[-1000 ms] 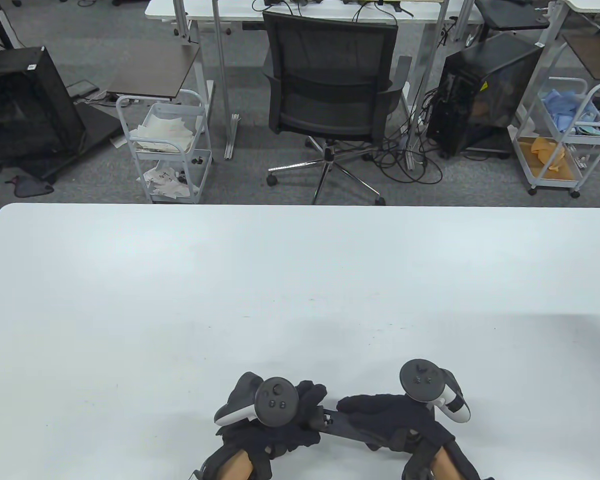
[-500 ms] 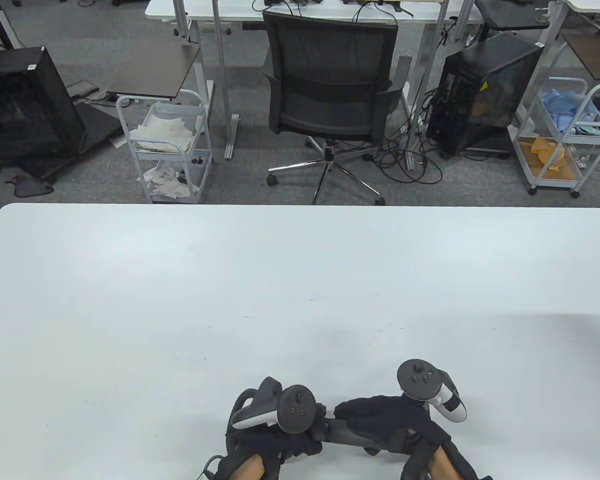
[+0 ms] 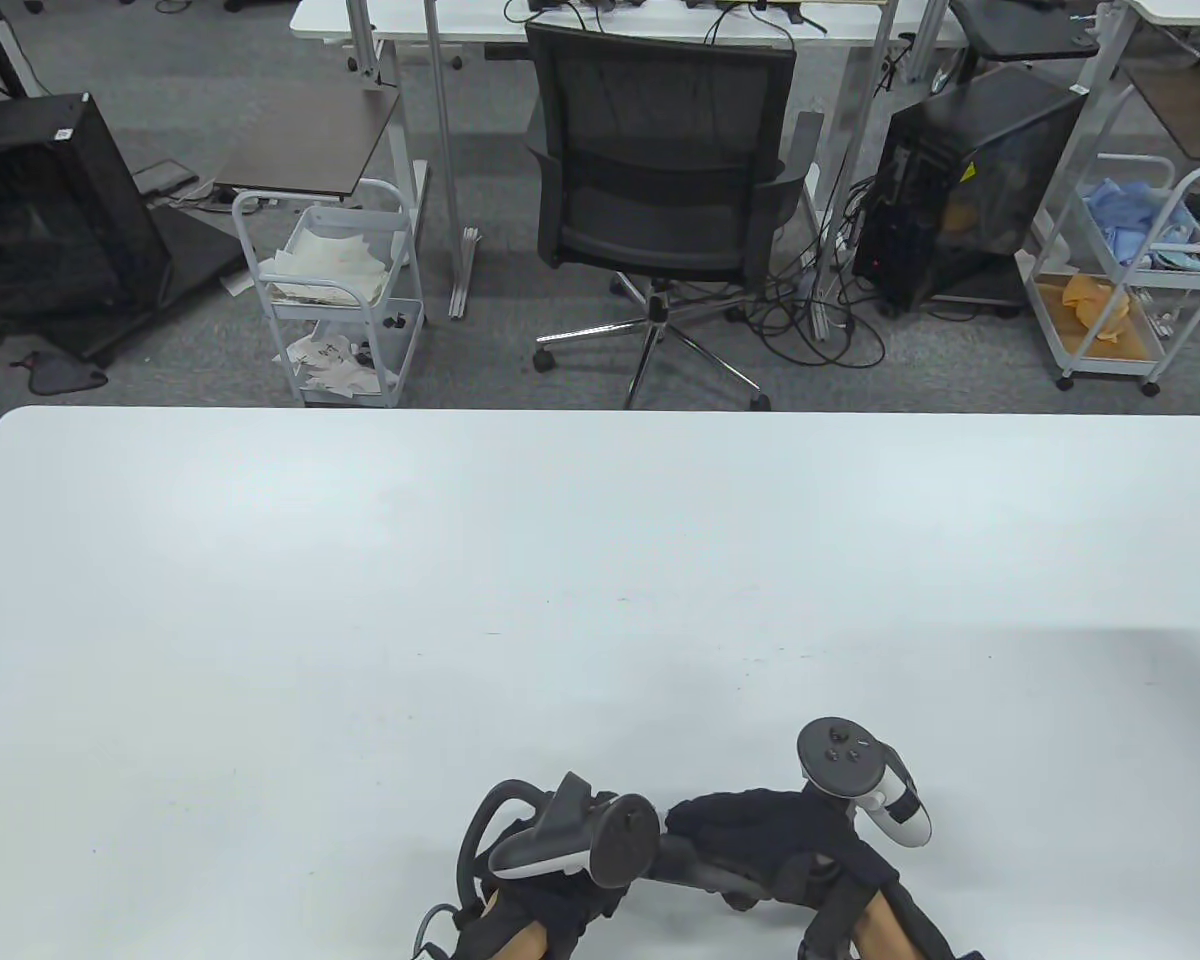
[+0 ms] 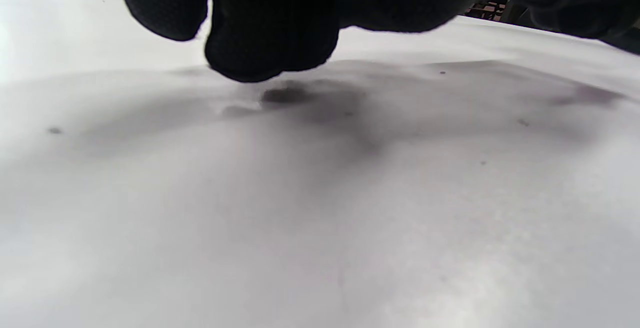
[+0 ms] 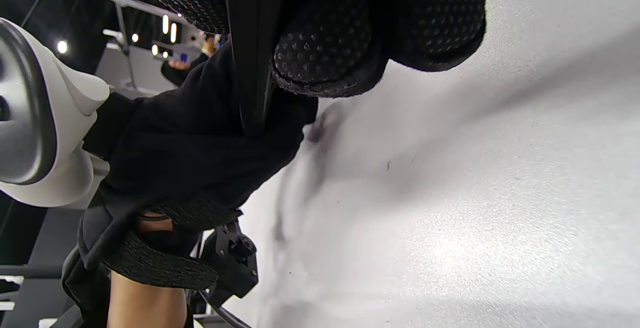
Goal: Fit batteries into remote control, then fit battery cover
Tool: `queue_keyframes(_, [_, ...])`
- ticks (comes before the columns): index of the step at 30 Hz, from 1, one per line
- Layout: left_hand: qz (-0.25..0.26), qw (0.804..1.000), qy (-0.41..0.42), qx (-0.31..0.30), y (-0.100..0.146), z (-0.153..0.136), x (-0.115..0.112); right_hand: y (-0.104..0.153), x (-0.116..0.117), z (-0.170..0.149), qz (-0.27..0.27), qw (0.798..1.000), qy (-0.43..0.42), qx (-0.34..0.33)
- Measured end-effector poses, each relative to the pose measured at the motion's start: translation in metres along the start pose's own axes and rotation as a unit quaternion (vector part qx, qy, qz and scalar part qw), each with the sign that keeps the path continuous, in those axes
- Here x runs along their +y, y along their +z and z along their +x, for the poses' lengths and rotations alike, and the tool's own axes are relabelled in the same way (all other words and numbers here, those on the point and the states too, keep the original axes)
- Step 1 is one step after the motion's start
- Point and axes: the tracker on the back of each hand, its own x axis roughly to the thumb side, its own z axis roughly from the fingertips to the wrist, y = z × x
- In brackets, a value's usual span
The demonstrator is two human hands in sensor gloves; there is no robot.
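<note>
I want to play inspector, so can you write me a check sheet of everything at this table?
Surface: wide white table, faint specks only.
Job's things: long dark grey remote control held between both hands near the front edge; batteries and cover not visible.
Clutter: nothing seen on the table.
Grippers: left hand in black glove grips the remote's left end; right hand in black glove grips its right part, fingers wrapped around it.
Cables: tangle of black cables on the floor beyond the table.
Surroundings: black mesh office chair, white wire trolleys, black computer tower.
</note>
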Motion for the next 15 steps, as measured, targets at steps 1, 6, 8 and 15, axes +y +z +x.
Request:
queue_keyframes(1, [-0.005, 1.0, 0.003, -0.002, -0.0003, -0.0003, -0.0004, 0.0002, 0.0001, 0.0004, 0.004, 1.0, -0.004, 0.002])
queue_keyframes(6, [-0.003, 1.0, 0.018, 0.0, 0.0009, -0.0024, -0.0006, 0.0003, -0.0006, -0.0006, 0.001, 1.0, -0.005, 0.001])
queue_keyframes(8, [-0.004, 1.0, 0.017, -0.003, 0.0011, -0.0021, -0.0007, 0.0004, -0.0005, -0.0008, 0.001, 1.0, -0.006, 0.003])
queue_keyframes(15, [0.045, 0.991, 0.108, -0.057, 0.0009, -0.0044, 0.0016, 0.0009, -0.0001, 0.003, -0.014, 1.0, -0.004, 0.006])
